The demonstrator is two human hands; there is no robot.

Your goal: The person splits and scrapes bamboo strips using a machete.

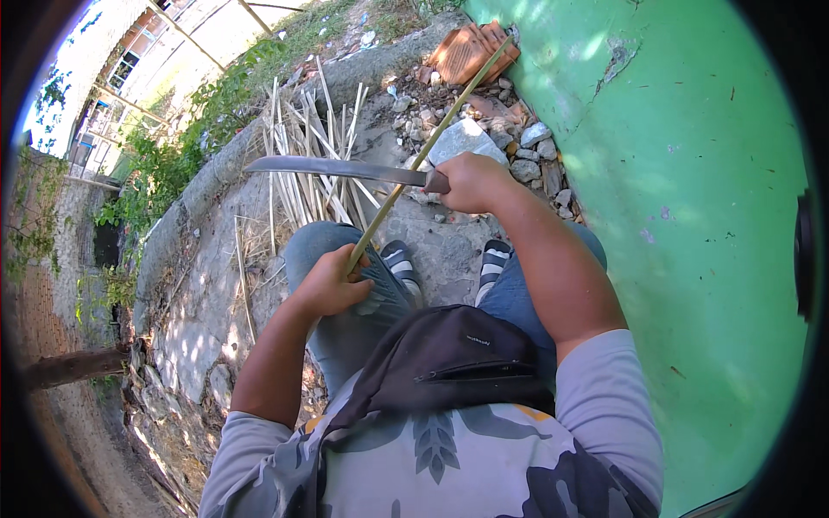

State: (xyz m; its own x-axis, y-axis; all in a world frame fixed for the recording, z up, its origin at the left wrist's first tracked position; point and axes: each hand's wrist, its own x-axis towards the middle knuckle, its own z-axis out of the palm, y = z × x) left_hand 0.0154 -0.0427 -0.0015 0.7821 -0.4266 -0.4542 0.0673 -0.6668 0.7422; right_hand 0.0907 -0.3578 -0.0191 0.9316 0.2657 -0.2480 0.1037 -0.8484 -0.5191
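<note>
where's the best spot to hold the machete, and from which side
Probably by the handle, coming from the right. The machete lies nearly crosswise: its short handle end is at the right, while the long metal blade extends left across the bamboo strip.

The right hand (pixel 474 182) (farther forward) clenches; the left hand (pixel 330 283) curls.

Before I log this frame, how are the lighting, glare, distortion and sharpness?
Head view: sunlight dapples the green surface; the ground at upper left is washed out. Head view: fisheye bending, dark corners. Head view: knife and stick look fairly crisp, without obvious motion blur.
</note>
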